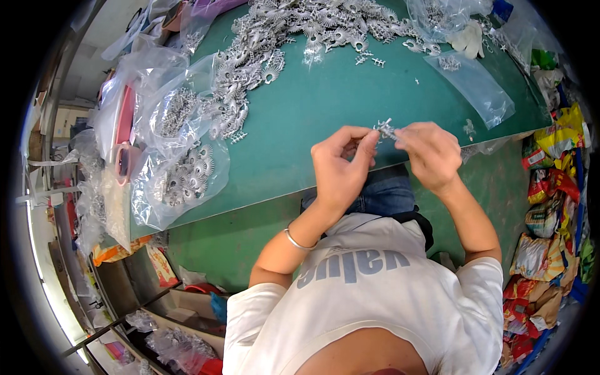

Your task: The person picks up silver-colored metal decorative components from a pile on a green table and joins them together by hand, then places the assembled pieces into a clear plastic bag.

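Note:
Both hands meet just over the near edge of the green table. Between them is a small silver-grey branched metal piece. My left hand pinches its left side between thumb and forefinger. From the other side, my right hand grips it with the fingertips, its remaining fingers curled. Whether it is one piece or several joined is too small to tell. Beyond the hands, a big heap of similar silver metal pieces, many fan-shaped or ring-shaped, spreads over the far and left part of the table.
Clear plastic bags with metal pieces lie at the table's left. A flat clear bag and a white glove lie at the far right. Colourful packages are piled along the right side. An open drawer or box stands lower left.

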{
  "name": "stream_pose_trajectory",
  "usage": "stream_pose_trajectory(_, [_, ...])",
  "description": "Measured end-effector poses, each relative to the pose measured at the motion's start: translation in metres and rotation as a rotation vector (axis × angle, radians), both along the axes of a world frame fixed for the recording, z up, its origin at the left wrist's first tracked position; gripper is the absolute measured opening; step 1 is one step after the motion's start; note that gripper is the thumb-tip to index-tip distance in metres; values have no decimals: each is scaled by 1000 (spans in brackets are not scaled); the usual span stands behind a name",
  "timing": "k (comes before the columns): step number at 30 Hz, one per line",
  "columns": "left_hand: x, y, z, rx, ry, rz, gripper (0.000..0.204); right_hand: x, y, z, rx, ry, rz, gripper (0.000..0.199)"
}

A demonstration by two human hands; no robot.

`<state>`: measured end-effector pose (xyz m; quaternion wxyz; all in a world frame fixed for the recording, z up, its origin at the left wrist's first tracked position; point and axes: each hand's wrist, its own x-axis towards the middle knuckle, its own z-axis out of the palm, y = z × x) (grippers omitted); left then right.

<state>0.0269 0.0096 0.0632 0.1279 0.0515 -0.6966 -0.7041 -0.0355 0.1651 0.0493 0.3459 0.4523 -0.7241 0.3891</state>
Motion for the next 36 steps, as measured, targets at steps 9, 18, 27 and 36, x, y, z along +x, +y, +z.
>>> stream_pose_trajectory(9, [-7, 0, 3, 219, -44, 17, 14, 9, -13, -3, -80, -65, -82, 23])
stream_pose_trajectory(18, [-38, -5, -18, 91, 41, 59, 14, -5, -20, 4, -140, -673, -85, 5])
stream_pose_trajectory(27, [-44, -28, -14, 600, -348, -233, 16, -15, -9, 2, 139, -57, -153, 4])
stream_pose_trajectory(36, [-34, -19, -8, 465, -203, -153, 18, -7, -10, 17, 67, -416, -89, 7])
